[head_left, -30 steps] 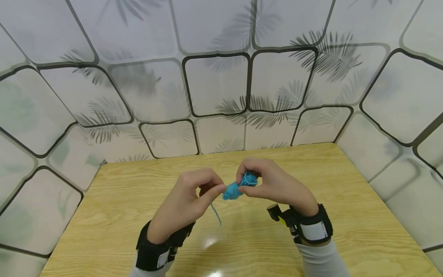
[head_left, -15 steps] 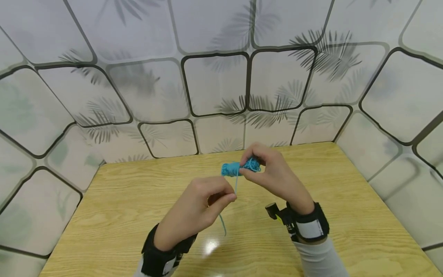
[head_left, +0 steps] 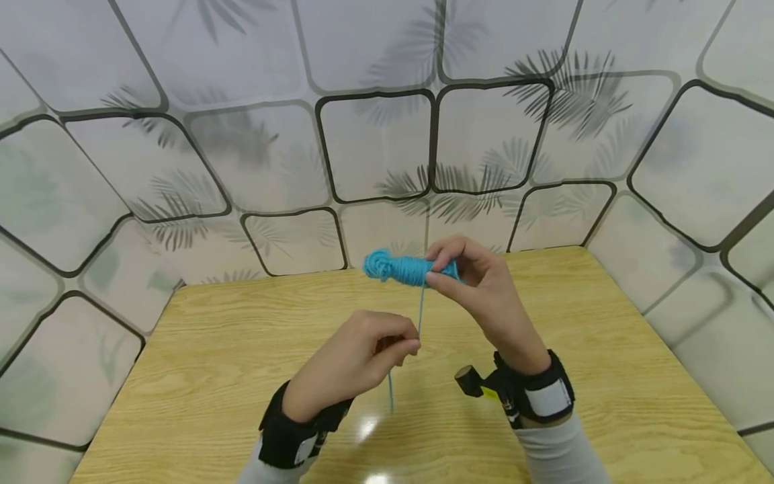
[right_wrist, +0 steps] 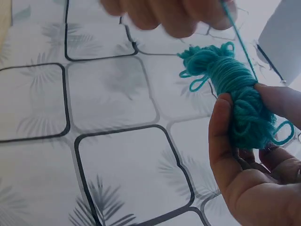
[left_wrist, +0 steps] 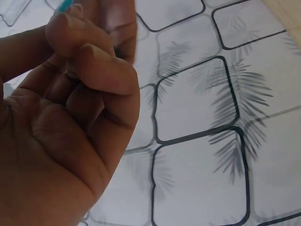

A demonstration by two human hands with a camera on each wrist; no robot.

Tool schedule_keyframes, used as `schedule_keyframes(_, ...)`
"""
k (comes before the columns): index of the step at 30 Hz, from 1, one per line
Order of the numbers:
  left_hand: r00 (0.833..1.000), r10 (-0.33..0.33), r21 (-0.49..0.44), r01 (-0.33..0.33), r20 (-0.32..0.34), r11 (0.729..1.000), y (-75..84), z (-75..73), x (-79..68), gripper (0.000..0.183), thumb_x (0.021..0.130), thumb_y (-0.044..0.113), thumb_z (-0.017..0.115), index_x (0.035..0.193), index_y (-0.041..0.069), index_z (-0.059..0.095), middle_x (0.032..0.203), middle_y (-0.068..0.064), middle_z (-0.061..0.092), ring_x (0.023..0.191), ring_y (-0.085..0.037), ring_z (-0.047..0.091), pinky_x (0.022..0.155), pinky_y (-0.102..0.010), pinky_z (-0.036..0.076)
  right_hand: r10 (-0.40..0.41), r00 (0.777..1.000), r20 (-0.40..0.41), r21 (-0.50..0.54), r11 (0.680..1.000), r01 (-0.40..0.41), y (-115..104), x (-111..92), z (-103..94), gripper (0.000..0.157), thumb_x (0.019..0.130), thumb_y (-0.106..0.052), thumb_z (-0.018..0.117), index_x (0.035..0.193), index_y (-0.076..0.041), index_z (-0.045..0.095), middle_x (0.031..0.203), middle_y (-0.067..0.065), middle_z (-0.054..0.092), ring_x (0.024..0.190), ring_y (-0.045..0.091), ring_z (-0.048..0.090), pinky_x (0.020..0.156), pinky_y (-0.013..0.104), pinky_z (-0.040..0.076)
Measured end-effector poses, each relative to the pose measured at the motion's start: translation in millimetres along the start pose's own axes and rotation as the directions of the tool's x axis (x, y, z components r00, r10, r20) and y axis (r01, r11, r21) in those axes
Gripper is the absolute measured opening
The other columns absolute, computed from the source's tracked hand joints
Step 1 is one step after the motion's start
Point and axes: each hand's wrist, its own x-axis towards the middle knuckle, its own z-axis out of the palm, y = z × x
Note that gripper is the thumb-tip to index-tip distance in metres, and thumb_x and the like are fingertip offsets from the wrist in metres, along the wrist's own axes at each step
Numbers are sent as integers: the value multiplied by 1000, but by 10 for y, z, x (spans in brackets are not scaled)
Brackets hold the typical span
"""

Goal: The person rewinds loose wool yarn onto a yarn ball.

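Note:
A small bundle of blue yarn (head_left: pixel 406 269), wrapped round its middle with loops at its ends, is raised above the table. My right hand (head_left: pixel 484 289) grips its right end between thumb and fingers, as the right wrist view shows with the bundle (right_wrist: pixel 233 80) close up. From the wrapped part a taut strand (head_left: pixel 421 306) runs down to my left hand (head_left: pixel 357 356), which pinches it between thumb and fingertips. Below the left hand hangs the strand's loose tail (head_left: pixel 390 393). In the left wrist view only a bit of yarn (left_wrist: pixel 65 5) shows at the fingertips.
Beneath both hands lies a wood-grain table (head_left: pixel 230 349). A patterned wall covering (head_left: pixel 381 148) of rounded squares and leaves rises behind it and on both sides. Each wrist wears a black strap (head_left: pixel 547 393) with a camera.
The right hand has lifted the yarn bundle and turned it, so its looped left end now shows. The left hand has shifted right and lower beneath it, with the strand drawn out between them.

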Motion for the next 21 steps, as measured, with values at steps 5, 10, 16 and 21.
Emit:
schedule_keyframes(5,999,-32,-37,32,14,999,-170,-48,32,13,97,5,61,87,10,69,65,-5,61,53,-8,51,49,-25,45,-9,994,108,124,992,-4,-48,-20,-19,20,89,7,66,90,-13,63,106,4,61,102,27,51,80,24,50)
schedule_keyframes(10,999,-26,-36,25,-33,999,-304,-120,29,10,94,1,63,89,7,70,69,-4,64,58,-10,55,54,-27,50,-43,956,290,177,984,-10,-73,-58,-42,15,89,5,67,90,-8,61,105,7,61,96,30,51,75,28,50)
schedule_keyframes(16,990,-53,-45,48,-131,998,-364,-209,-5,15,97,8,62,83,12,67,72,-3,62,58,-15,55,52,-29,49,-19,842,539,139,988,-67,-89,-77,-42,21,86,17,64,94,-2,59,103,14,59,92,31,53,80,35,51)
schedule_keyframes(21,970,-39,-24,34,-241,999,-336,-245,-17,12,95,2,62,86,10,64,72,-3,59,55,-13,52,49,-29,48,-1,773,634,8,1000,-5,-56,-59,-57,23,86,13,67,99,-5,62,97,12,60,90,26,54,80,40,50)
